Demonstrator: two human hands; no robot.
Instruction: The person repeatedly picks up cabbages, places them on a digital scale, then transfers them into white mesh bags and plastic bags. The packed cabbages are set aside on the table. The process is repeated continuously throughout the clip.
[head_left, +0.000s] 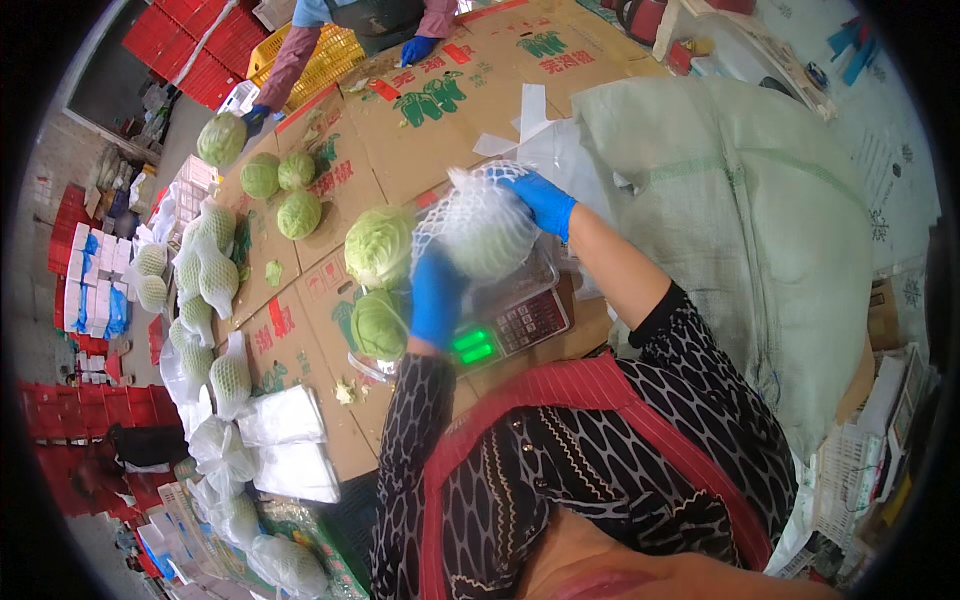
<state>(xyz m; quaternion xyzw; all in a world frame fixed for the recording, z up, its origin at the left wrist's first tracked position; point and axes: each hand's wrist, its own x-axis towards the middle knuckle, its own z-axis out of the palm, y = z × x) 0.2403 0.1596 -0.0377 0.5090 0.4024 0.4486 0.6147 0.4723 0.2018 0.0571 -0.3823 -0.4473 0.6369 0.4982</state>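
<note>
A white foam net sleeve is partly drawn over a pale green cabbage above the weighing scale. With its fingers on the net's upper right edge, my right hand, in a blue glove, grips the sleeve. My left hand, also blue-gloved and slightly blurred, holds the net's left side; its fingertips are hard to make out. Two bare cabbages, an upper one and a lower one, sit just left of my left hand. Green digits glow on the scale's display.
Flattened cardboard covers the table. Across it, a co-worker's gloved hand holds a cabbage, near three others. Net-wrapped cabbages line the left edge beside white plastic bags. A large woven sack bulks at right.
</note>
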